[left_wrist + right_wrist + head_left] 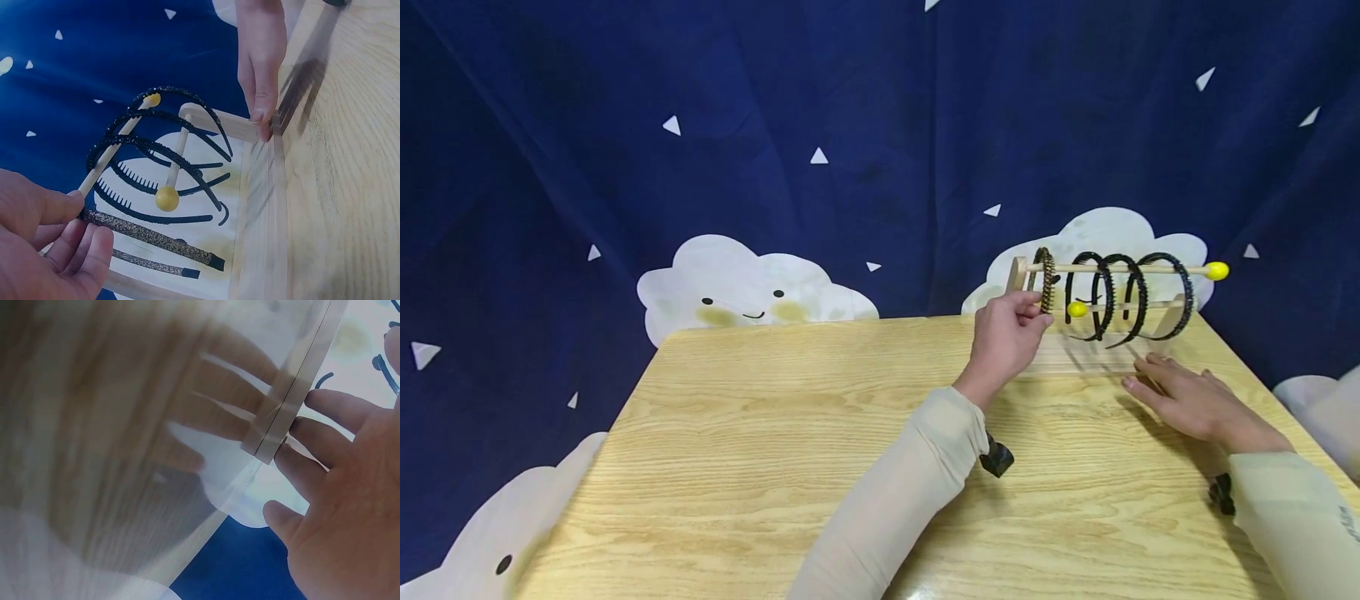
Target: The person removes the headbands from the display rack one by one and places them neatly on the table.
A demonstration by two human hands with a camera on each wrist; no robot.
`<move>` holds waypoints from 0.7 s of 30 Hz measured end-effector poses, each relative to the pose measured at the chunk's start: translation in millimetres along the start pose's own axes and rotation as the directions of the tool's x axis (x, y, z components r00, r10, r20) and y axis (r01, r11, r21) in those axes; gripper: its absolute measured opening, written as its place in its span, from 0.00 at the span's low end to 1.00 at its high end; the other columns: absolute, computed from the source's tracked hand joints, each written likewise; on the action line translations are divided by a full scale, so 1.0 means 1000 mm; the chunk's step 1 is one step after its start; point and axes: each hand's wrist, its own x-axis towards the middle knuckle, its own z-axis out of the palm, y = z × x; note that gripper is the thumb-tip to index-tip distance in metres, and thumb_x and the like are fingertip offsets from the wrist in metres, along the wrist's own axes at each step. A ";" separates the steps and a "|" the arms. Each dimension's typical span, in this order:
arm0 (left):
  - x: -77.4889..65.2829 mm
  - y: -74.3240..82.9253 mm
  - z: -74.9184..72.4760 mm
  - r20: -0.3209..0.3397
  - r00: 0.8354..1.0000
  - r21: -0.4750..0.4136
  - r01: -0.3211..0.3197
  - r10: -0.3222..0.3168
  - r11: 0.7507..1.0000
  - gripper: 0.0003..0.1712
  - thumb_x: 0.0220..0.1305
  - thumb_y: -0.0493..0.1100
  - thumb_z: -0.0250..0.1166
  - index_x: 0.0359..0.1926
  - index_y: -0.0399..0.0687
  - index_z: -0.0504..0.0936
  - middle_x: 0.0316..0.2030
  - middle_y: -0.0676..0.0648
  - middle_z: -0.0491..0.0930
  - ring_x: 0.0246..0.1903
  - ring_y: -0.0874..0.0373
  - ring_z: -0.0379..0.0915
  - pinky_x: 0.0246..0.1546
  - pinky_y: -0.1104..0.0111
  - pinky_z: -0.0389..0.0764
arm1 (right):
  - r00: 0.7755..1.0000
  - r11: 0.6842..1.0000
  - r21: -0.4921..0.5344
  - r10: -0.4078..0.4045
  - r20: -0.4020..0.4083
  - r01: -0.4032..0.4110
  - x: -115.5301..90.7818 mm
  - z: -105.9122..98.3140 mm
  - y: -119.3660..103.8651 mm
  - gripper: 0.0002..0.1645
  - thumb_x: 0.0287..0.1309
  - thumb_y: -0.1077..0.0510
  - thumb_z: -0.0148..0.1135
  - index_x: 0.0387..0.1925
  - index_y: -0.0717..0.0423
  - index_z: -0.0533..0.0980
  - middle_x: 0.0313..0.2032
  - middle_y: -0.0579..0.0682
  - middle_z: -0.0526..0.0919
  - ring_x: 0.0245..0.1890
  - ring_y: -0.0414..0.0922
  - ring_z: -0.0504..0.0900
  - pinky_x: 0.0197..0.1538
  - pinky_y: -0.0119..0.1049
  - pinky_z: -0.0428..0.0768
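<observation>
My left hand [1009,340] pinches a glittery gold-and-black headband [1047,279] between thumb and fingers. The headband hangs on the upper rod of a wooden rack [1018,273], near its left end; the left wrist view shows its dark-tipped ends [215,261] pointing away from my hand [56,244]. Three black toothed headbands [1141,300] hang farther right on the rack. My right hand [1198,402] has its fingers extended at the front of the rack's base, and in the right wrist view the fingertips touch the base's edge [275,434].
Yellow balls [1217,271] cap the rods' ends. The rack stands near the back right of a wood-grain table [760,433]. Behind it hangs a dark blue curtain [865,83] printed with white clouds and triangles.
</observation>
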 end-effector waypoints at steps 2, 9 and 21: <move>0.000 0.000 0.000 -0.011 1.000 -0.012 -0.013 0.013 1.000 0.13 0.65 0.39 0.71 0.50 0.43 0.88 0.32 0.55 0.84 0.29 0.72 0.74 0.33 0.83 0.73 | 1.000 1.000 0.001 -0.003 -0.002 0.003 0.000 0.000 0.000 0.49 0.76 0.32 0.39 0.72 0.73 0.58 0.71 0.76 0.52 0.70 0.75 0.51 0.60 0.80 0.45; 0.002 0.000 0.000 -0.043 0.998 -0.039 -0.052 0.051 0.998 0.12 0.64 0.37 0.71 0.48 0.41 0.88 0.33 0.53 0.85 0.30 0.71 0.75 0.35 0.84 0.74 | 1.000 1.000 0.001 -0.006 -0.004 0.006 0.001 0.001 0.000 0.49 0.76 0.33 0.39 0.72 0.73 0.58 0.71 0.76 0.52 0.69 0.75 0.51 0.60 0.80 0.46; 0.004 0.007 -0.003 -0.050 0.994 -0.093 -0.105 0.101 0.990 0.13 0.65 0.37 0.70 0.50 0.40 0.87 0.36 0.52 0.85 0.30 0.76 0.73 0.35 0.86 0.75 | 1.000 1.000 0.018 -0.001 0.007 0.001 -0.001 0.000 -0.001 0.48 0.76 0.33 0.39 0.72 0.73 0.58 0.71 0.76 0.52 0.70 0.74 0.50 0.60 0.80 0.45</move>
